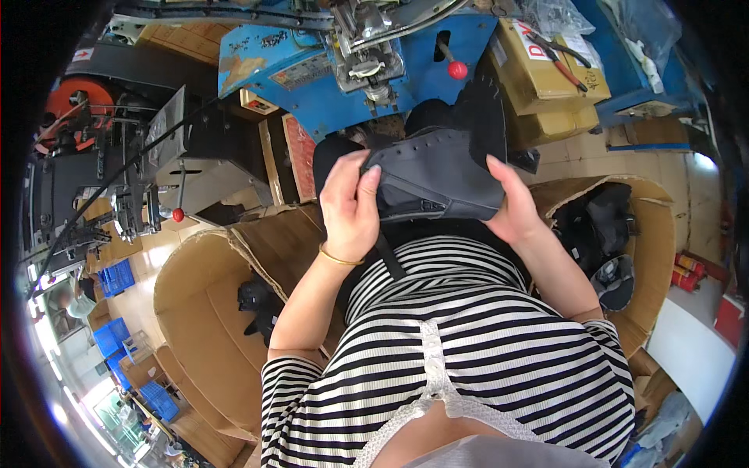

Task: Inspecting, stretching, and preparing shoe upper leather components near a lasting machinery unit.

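Observation:
A black shoe upper [437, 173] with a row of lace holes along its edge is stretched between my two hands, just above my lap. My left hand [349, 199] is closed on its left end, thumb on top and fingers wrapped behind. On the right end, my right hand [515, 207] grips the piece with the thumb along the edge; its other fingers are hidden underneath. Beyond the upper stands a blue machine [304, 74] with a metal head [374, 70] and a lever with a red knob [457, 70].
Cardboard boxes stand to my left [199, 285] and right [651, 257], both with black pieces inside. Pliers [558, 58] lie on a carton [538, 78] at the far right. Another dark machine with a red-knobbed lever [178, 214] is at the left.

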Demonstrator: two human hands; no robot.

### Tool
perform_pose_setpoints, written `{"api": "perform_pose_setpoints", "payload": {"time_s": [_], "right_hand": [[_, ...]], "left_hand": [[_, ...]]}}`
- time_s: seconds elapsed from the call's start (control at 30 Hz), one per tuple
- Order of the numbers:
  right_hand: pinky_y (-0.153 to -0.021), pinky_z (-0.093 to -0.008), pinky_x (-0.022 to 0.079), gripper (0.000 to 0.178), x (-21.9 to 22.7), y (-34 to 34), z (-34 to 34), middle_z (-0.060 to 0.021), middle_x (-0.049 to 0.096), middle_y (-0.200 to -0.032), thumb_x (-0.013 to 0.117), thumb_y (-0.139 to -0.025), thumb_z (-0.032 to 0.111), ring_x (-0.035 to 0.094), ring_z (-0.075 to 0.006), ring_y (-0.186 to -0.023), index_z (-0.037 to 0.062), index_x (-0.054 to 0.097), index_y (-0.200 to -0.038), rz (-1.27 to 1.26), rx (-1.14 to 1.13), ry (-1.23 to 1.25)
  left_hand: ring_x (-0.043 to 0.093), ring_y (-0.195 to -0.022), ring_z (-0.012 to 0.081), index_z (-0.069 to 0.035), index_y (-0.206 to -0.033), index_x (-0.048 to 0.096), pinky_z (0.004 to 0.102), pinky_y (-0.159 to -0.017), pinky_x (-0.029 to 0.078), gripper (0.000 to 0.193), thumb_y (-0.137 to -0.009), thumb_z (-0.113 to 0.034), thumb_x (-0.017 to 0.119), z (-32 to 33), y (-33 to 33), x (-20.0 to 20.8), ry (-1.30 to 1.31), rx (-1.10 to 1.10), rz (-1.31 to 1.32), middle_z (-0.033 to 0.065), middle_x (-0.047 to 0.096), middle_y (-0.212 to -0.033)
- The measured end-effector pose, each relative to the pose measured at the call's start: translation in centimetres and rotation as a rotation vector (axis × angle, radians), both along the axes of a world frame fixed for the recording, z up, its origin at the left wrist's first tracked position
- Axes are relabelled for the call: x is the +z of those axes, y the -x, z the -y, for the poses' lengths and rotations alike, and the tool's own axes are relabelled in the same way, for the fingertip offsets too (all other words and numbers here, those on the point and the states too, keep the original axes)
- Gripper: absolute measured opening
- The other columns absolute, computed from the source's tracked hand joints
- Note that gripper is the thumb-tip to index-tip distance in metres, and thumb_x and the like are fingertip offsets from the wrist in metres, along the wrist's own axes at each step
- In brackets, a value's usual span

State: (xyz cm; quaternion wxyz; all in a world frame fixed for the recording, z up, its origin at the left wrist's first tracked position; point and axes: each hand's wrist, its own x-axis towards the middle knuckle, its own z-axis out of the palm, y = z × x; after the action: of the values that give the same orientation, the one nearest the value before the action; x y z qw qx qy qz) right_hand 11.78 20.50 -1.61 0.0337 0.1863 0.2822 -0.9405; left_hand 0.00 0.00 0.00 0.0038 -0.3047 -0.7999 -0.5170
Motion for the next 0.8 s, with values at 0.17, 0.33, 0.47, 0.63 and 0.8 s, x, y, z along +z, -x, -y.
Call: {"api": "perform_pose_setpoints", "payload": {"time_s": [0.17, 0.33, 0.47, 0.63, 0.8], "right_hand": [[-0.083, -0.0330, 0.052, 0.029, 0.7, 2.1, -1.2, -0.0108, 0.066, -0.103, 0.059, -0.086, 0.011, 0.065, -0.0194, -0.091, -0.0027, 0.060, -0.112, 0.123, -0.020, -0.203], [-0.079, -0.0326, 0.053, 0.025, 2.9, 4.5, -0.6, -0.0113, 0.066, -0.097, 0.055, -0.082, 0.002, 0.065, -0.0198, -0.086, -0.0052, 0.060, -0.105, -0.081, -0.185, -0.075], [-0.074, -0.0344, 0.054, 0.013, 4.4, 6.5, -1.1, -0.0121, 0.065, -0.087, 0.055, -0.082, 0.004, 0.066, -0.0218, -0.078, -0.0054, 0.061, -0.087, -0.098, -0.209, 0.049], [-0.075, -0.0354, 0.054, 0.011, 3.9, 8.7, -2.4, -0.0123, 0.065, -0.085, 0.056, -0.083, 0.008, 0.065, -0.0227, -0.076, -0.0015, 0.060, -0.084, -0.026, -0.210, 0.138], [-0.080, -0.0363, 0.052, 0.023, 4.1, 9.6, -2.8, -0.0128, 0.067, -0.090, 0.052, -0.088, 0.018, 0.066, -0.0242, -0.083, -0.0015, 0.062, -0.092, -0.017, -0.161, 0.215]], "left_hand": [[0.058, -0.076, 0.0129, 0.003, -0.100, 0.062, 0.0261, -0.073, 0.047, 0.016, -0.093, -0.011, 0.058, -0.7, 1.7, -0.2, -0.134, 0.042, 0.288, 0.0068, 0.065, -0.085], [0.056, -0.075, 0.0049, 0.005, -0.100, 0.057, 0.0187, -0.067, 0.045, 0.013, -0.090, -0.001, 0.063, -2.4, 4.9, 1.5, -0.432, 0.057, 0.426, 0.0056, 0.066, -0.085], [0.057, -0.069, 0.0053, 0.004, -0.100, 0.054, 0.0179, -0.063, 0.044, 0.017, -0.087, 0.001, 0.064, -3.9, 7.5, 3.7, -0.418, 0.094, 0.425, 0.0067, 0.067, -0.079], [0.058, -0.065, 0.0068, 0.004, -0.093, 0.059, 0.0205, -0.061, 0.045, 0.017, -0.084, -0.006, 0.069, -5.0, 10.3, 4.7, -0.277, 0.186, 0.371, 0.0075, 0.068, -0.076], [0.056, -0.070, 0.0097, 0.003, -0.087, 0.063, 0.0231, -0.064, 0.044, 0.016, -0.078, -0.007, 0.071, -5.8, 12.2, 5.3, -0.193, 0.213, 0.489, 0.0068, 0.066, -0.078]]}}
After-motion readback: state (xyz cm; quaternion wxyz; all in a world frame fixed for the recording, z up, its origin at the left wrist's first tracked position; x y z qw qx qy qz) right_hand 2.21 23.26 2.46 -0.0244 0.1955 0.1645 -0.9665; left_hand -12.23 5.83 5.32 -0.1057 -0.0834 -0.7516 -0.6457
